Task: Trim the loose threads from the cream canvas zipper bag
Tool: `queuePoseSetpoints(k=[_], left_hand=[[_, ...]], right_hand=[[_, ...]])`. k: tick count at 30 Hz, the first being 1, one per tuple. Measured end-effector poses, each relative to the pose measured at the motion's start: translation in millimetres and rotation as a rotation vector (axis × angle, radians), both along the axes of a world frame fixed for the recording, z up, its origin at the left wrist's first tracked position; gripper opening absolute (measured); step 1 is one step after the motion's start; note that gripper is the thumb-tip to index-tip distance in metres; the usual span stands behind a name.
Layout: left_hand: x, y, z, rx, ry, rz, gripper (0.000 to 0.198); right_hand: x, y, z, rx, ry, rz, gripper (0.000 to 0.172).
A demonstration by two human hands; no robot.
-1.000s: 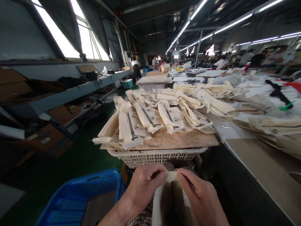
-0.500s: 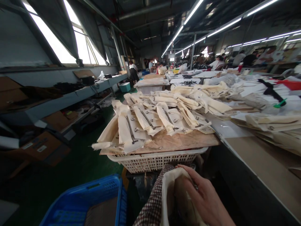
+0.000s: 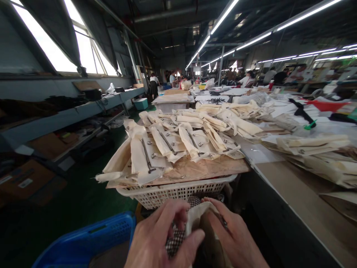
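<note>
Gripping a cream pouch (image 3: 199, 217), left hand (image 3: 161, 238) and right hand (image 3: 234, 238) work below a white basket (image 3: 178, 191).

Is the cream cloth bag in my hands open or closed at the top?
Open: the left hand and right hand spread the cream bag's mouth, showing dark inside.

Factory hall w/ dark ceiling, long fluorescent strip lights (image 3: 223, 18) overhead. Tall slanted windows (image 3: 83, 56) w/ dark curtains lit the left wall; a grey shelf (image 3: 69, 115) ran below. Green floor (image 3: 83, 201), long worktables (image 3: 301, 201) at right.
</note>
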State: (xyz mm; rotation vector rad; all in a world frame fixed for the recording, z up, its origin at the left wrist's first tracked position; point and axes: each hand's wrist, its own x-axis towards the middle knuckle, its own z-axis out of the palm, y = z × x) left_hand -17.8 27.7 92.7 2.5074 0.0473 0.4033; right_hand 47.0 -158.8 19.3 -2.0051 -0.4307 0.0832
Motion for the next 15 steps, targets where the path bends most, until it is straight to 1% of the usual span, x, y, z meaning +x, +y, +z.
queuePoseSetpoints(k=[2, 5, 6, 8, 11, 13, 15], left_hand=[[14.6, 3.5, -1.2, 0.042, 0.066, -0.092, 0.041], [28.8, 2.0, -3.5, 0.063, 0.286, -0.213, 0.022], [31.5, 0.1, -3.7, 0.058, 0.336, -0.241, 0.023], [35.2, -4.0, -3.9, 0.058, 0.359, -0.243, 0.027], [38.5, -6.2, -6.5, 0.052, 0.332, -0.219, 0.028], [39.8, -4.9, -10.9, 0.034, 0.309, -0.233, 0.027], [39.8, -2.7, -15.6, 0.01, 0.289, -0.239, 0.026]], right_hand=[[-1.6, -3.1, -2.6, -0.002, -0.005, 0.01, 0.042], [-5.7, -10.8, -4.9, 0.018, 0.024, 0.016, 0.046], [-7.3, -13.5, -4.8, 0.031, 0.038, 0.021, 0.046], [-10.6, -17.7, -3.7, 0.058, 0.064, 0.039, 0.048], [-15.9, -18.7, -6.1, 0.11, 0.084, 0.041, 0.048], [-19.7, -16.4, -13.2, 0.112, 0.048, -0.015, 0.048], [-23.0, -13.8, -23.2, 0.056, -0.044, -0.095, 0.048]])
